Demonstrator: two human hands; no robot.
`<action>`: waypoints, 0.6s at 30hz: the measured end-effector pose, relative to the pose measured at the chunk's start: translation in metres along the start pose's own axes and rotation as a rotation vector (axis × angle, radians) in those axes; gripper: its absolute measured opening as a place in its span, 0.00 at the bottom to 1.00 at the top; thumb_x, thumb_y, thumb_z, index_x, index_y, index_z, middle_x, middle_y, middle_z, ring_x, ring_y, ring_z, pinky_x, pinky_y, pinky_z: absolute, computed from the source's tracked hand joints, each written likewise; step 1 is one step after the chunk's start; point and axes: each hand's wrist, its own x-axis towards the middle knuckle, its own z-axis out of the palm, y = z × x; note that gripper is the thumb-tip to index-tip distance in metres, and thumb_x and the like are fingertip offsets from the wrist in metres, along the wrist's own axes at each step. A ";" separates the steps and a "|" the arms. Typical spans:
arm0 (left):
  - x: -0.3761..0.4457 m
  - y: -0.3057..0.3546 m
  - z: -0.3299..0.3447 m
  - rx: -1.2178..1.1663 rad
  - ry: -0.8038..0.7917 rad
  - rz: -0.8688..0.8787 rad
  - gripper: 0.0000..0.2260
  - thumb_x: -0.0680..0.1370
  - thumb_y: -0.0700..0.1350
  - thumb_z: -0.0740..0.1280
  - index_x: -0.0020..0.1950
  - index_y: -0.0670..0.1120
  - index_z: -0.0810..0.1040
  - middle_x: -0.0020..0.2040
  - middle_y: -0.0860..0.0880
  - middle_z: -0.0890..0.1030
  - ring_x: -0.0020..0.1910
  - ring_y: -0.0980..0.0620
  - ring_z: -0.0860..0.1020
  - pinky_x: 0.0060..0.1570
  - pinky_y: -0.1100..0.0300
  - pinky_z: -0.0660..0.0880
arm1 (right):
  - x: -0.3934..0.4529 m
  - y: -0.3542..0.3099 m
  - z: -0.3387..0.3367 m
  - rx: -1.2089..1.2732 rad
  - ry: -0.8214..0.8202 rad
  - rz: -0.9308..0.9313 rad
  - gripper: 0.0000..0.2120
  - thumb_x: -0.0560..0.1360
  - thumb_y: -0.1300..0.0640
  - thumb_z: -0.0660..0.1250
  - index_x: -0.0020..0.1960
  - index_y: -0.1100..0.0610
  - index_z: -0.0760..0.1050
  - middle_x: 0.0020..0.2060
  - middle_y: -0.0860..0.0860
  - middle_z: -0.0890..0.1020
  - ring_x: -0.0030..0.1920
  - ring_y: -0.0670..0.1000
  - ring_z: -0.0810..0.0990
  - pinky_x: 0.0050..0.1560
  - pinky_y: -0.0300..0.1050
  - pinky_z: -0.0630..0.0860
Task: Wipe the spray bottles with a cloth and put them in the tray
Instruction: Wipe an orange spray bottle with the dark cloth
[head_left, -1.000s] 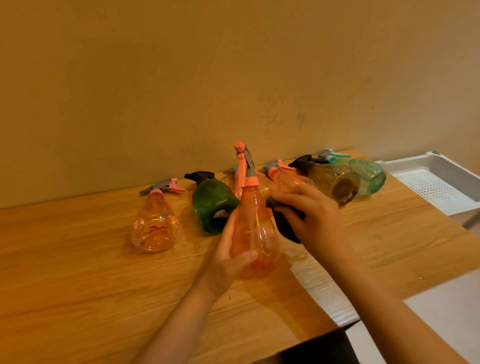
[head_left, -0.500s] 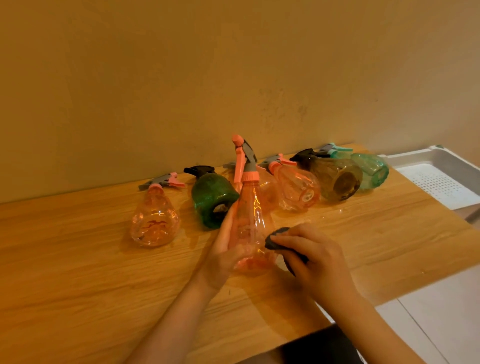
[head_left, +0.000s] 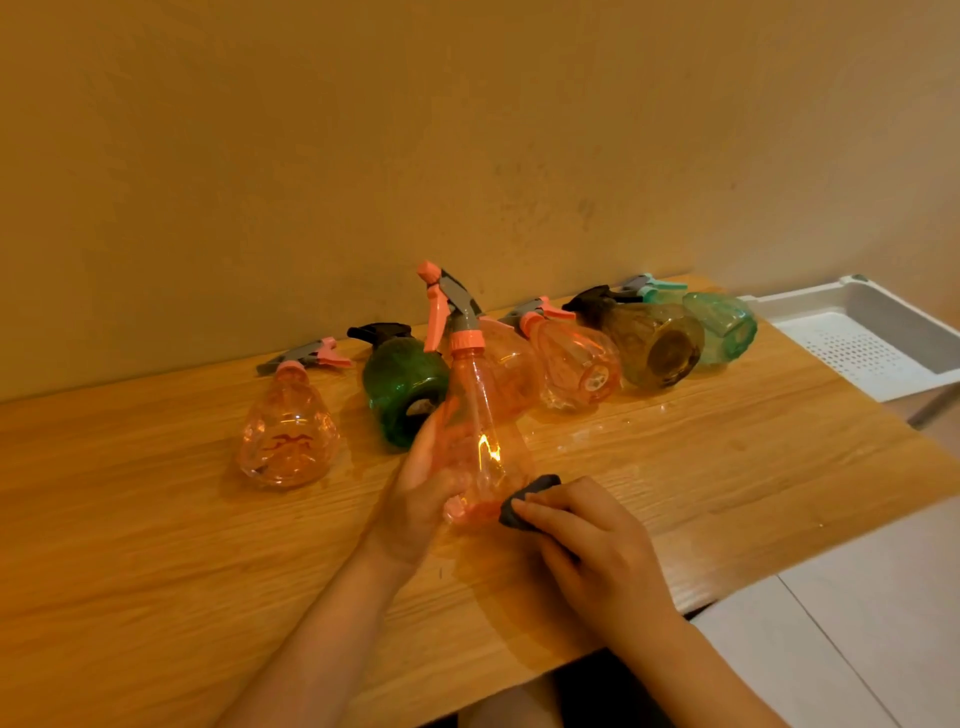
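Stage: looked like early days, first bottle was mid-wipe, nothing binned yet as far as I could see.
Held bottle: orange bottle (head_left: 480, 431) stood upright at frame centre, nozzle up, base just at the table (head_left: 727, 467).
Left hand: left hand (head_left: 423, 499) was wrapped round the lower body of that bottle, holding it steady.
Right hand: right hand (head_left: 587, 540) had its fingers curled over a dark cloth (head_left: 527, 501), pressing it to the bottle's base on the right side.
Waiting pile: lying on their sides toward the wall were a peach bottle (head_left: 288, 441) at left, a green bottle (head_left: 402, 387), a pink bottle (head_left: 576, 369), a brown bottle (head_left: 654, 343) and a teal bottle (head_left: 722, 325); one more clear orange one seemed tucked behind the held one, hard to be sure.
Tray: white tray (head_left: 883, 306) sat at the right edge of the frame; the part in view had no bottles in it.
Left to do: I'd guess pretty much everything. Finish this one, drop it in, then the rest.
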 end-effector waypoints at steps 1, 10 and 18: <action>0.000 0.001 0.000 -0.011 0.002 -0.007 0.31 0.62 0.51 0.69 0.66 0.60 0.69 0.60 0.56 0.80 0.62 0.52 0.77 0.58 0.53 0.75 | 0.001 0.002 0.000 0.005 0.006 0.020 0.09 0.74 0.59 0.63 0.54 0.54 0.75 0.46 0.47 0.78 0.46 0.45 0.76 0.46 0.32 0.72; -0.001 0.001 0.001 0.007 0.018 -0.034 0.32 0.64 0.52 0.74 0.67 0.62 0.67 0.63 0.55 0.79 0.64 0.52 0.76 0.64 0.45 0.73 | 0.032 0.009 -0.009 0.022 0.038 0.043 0.10 0.72 0.58 0.65 0.49 0.60 0.81 0.44 0.49 0.79 0.44 0.45 0.77 0.44 0.29 0.72; -0.004 0.004 0.003 0.026 -0.047 -0.047 0.37 0.62 0.52 0.75 0.69 0.57 0.66 0.61 0.54 0.79 0.63 0.50 0.77 0.56 0.53 0.77 | 0.120 0.021 -0.006 -0.088 0.022 -0.012 0.09 0.71 0.57 0.69 0.47 0.61 0.82 0.41 0.55 0.81 0.42 0.53 0.79 0.41 0.42 0.75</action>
